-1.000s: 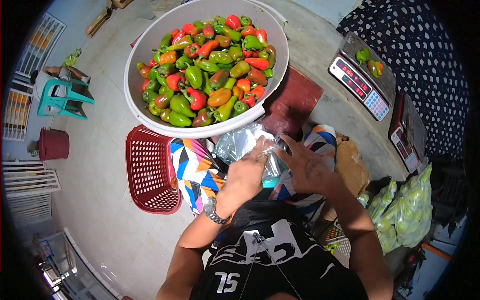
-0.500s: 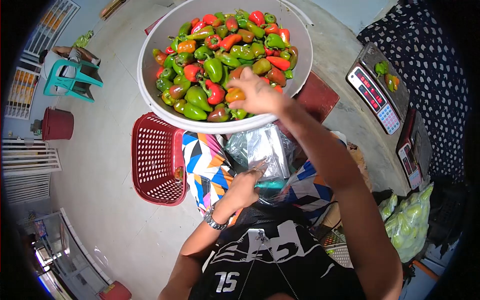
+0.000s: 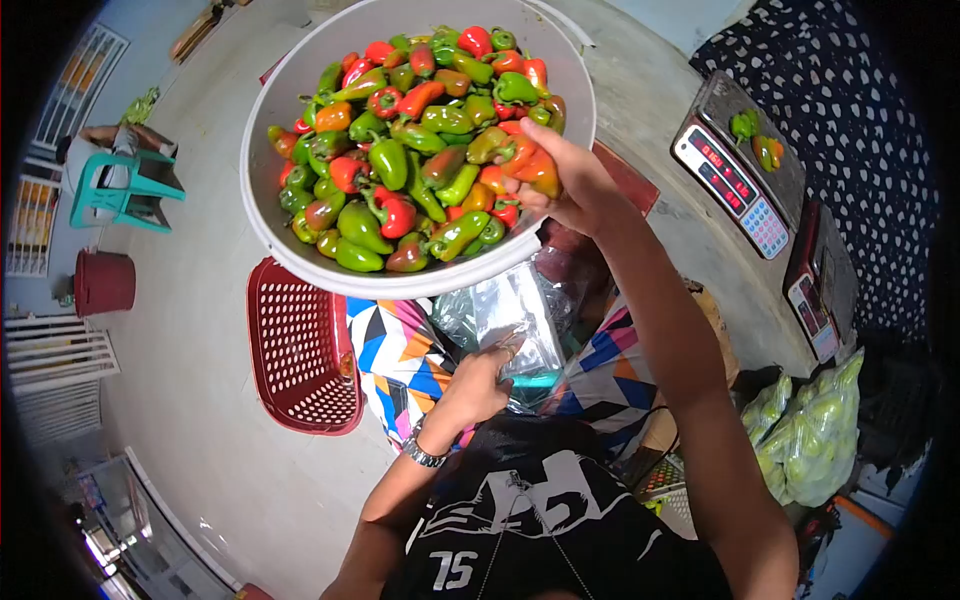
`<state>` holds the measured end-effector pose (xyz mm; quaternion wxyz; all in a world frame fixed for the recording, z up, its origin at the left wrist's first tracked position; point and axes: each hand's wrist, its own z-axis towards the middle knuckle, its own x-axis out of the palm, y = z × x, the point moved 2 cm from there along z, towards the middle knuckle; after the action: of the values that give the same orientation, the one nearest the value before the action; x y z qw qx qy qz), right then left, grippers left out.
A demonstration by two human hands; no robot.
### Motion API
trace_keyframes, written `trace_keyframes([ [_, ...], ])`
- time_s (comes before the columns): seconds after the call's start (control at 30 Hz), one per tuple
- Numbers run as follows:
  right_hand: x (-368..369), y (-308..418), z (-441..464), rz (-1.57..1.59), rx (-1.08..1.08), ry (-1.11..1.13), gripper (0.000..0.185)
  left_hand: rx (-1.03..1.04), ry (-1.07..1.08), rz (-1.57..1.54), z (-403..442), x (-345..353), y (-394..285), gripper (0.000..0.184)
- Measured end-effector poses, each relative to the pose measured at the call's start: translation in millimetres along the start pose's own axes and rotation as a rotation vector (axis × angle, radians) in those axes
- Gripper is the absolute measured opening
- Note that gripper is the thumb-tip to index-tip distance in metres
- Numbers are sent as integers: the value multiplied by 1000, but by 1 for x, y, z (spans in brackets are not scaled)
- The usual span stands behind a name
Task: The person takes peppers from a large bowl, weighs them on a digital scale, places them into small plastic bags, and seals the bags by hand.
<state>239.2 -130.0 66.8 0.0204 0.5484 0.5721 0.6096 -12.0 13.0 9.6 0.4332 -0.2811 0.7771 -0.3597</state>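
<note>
Pepper (image 3: 540, 172), orange: in the right hand (image 3: 548, 168), at the tub's right inner side, just over the heap. Long axis slants from the tub's middle toward its near right rim; cannot tell which end bears the stem.

Nearest: left wrist with watch (image 3: 424, 445), short of the tub. Left hand (image 3: 478, 385) palm down, fingers bent, tips against clear bags (image 3: 515, 315) on the lap, below the tub's near rim; cannot tell whether they pinch.

Sack (image 3: 822, 440), clear, full of green produce, well right of the tub on the near side. Basket (image 3: 290, 408), red, perforated, beyond the tub's near left rim; one small reddish bit inside.

Tub (image 3: 262, 215): white, round, heaped with green, red and orange peppers. Right forearm reaches up over its near right rim; thumb above, fingers curled below, pinching the pepper between.

Right of the tub: two scales, the farther one (image 3: 735, 165) bearing green and orange peppers. Far left of the tub: turquoise chair (image 3: 125, 190), person at it.
</note>
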Motion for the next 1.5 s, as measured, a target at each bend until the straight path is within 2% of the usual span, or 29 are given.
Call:
trace_keyframes([
  [0.07,-27,8,-9,185,7,166,41,76,-56,1,4,3,2,61],
  [0.2,-79,47,-67,314,-401,-208,38,71,-80,-49,9,2,9,63],
  [0.3,-166,86,-127,287,-612,-441,40,220,-208,-39,12,11,29,64],
  [0.37,-255,131,-192,119,-745,-777,44,17,-67,-57,11,-1,15,65],
  [0.4,-292,151,-220,-28,-780,-992,46,-4,-55,-60,12,-1,13,65],
  [0.5,-413,191,-268,-746,-940,-1653,50,-20,-41,-63,14,2,17,65],
  [0.6,-418,200,-281,-1450,-227,-2004,55,-28,-36,-67,17,5,15,64],
  [0.73,-443,189,-269,-1630,-238,-1932,65,-88,-5,-101,17,9,9,63],
  [0.83,-437,184,-256,-1631,-109,-1899,64,-21,-47,-120,14,17,19,64],
  [0.9,-433,184,-252,-1622,-135,-1864,62,-10,-38,-105,14,18,22,65],
  [0.97,-411,184,-248,-1574,-98,-1907,60,-60,17,-64,16,11,14,67],
  [1.03,-348,180,-235,-1480,5,-2021,57,-78,24,-66,17,8,11,67],
  [1.13,-349,182,-225,-1801,-204,-2139,53,-182,82,-68,19,1,4,66],
  [1.17,-352,191,-219,-1844,-321,-1861,51,-229,109,-69,19,0,3,66],
  [1.23,-303,191,-181,-1895,-199,-1727,62,-91,19,-96,18,9,13,66],
  [1.27,-287,191,-163,-1860,-75,-1794,67,-24,-26,-109,18,11,16,66],
  [1.33,-270,192,-135,-1772,172,-1911,78,-34,-6,-97,16,10,11,66],
  [1.43,-274,187,-122,-1694,236,-1853,85,-57,-2,-80,13,8,6,65],
  [1.5,-278,182,-117,-1681,191,-1869,78,-61,-14,-71,9,8,7,65],
])
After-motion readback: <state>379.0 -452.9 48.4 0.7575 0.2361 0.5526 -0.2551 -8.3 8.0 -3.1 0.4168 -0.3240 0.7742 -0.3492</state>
